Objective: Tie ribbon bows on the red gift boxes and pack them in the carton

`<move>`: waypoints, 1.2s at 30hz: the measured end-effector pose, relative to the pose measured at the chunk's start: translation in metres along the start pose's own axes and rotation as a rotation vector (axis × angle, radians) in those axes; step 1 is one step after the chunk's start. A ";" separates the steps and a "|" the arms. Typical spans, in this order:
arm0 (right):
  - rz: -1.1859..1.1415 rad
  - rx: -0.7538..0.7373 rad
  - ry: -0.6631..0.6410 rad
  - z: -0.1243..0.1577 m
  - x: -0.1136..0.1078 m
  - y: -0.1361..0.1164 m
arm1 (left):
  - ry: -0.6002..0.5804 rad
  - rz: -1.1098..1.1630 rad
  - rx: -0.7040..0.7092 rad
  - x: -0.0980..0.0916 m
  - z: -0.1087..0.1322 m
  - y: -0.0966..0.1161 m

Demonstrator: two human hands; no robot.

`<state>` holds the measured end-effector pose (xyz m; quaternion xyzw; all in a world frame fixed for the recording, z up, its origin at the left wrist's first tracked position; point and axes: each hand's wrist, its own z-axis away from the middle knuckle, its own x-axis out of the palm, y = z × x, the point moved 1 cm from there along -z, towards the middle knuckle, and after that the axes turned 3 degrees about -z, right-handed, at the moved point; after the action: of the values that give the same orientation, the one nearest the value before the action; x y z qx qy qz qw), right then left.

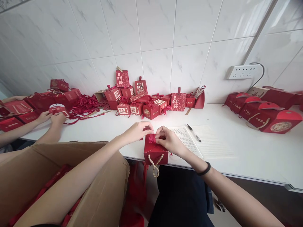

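A red gift box (156,153) stands at the front edge of the table, with a twisted gold cord handle (154,167) hanging from its near side. On its top is a red ribbon (152,138) gathered into a small bow or knot. My right hand (168,141) pinches the ribbon from the right, thumb and fingers together. From the left, my left hand (140,130) reaches over the box with its fingers curled closed at the ribbon; its fingertips are partly hidden.
Finished-looking red boxes (151,110) and loose ribbons (87,103) lie along the wall. Larger red boxes (270,119) stand at right, near a notebook (187,138) and pen (194,133). A cardboard carton (101,183) is at my left. Another person's hands (58,119) hold a red piece.
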<state>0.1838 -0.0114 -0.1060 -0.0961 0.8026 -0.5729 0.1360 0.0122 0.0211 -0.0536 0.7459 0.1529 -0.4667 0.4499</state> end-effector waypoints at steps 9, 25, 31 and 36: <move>-0.029 -0.025 0.100 -0.001 0.001 0.001 | 0.056 -0.010 0.004 0.017 0.007 -0.005; 0.043 -0.033 0.162 -0.002 0.002 0.000 | 0.014 0.128 -0.104 0.016 0.029 0.013; 0.068 -0.024 0.157 -0.001 -0.001 0.000 | 0.053 0.276 -0.170 0.021 0.025 0.011; 0.081 -0.038 0.116 -0.001 -0.004 -0.003 | 0.104 0.455 -0.195 0.025 0.025 0.011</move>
<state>0.1870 -0.0104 -0.1022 -0.0329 0.8229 -0.5564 0.1104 0.0186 -0.0096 -0.0728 0.7372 0.0482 -0.2973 0.6049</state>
